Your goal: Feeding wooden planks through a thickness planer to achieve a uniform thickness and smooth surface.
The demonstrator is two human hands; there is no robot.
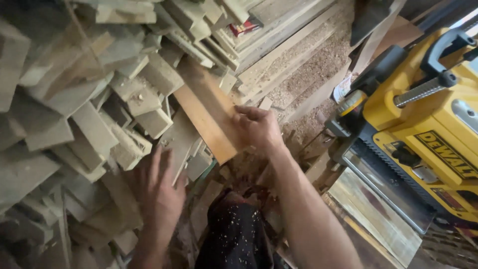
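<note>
My right hand (pixel 256 128) grips the right edge of a flat orange-brown wooden board (pixel 206 117) that leans into a pile of pale wood offcuts (pixel 94 124). My left hand (pixel 157 187) is spread open, fingers apart, resting against the offcuts at the lower left of the board, holding nothing. The board's upper end is tucked under stacked planks (pixel 239 35). My knee in dark, sawdust-speckled trousers (pixel 236 234) shows at the bottom centre.
A yellow and black thickness planer (pixel 423 129) stands at the right, with a plank (pixel 373 214) on its infeed table. Sawdust (pixel 313 65) covers the floor behind. Long boards lean at the top.
</note>
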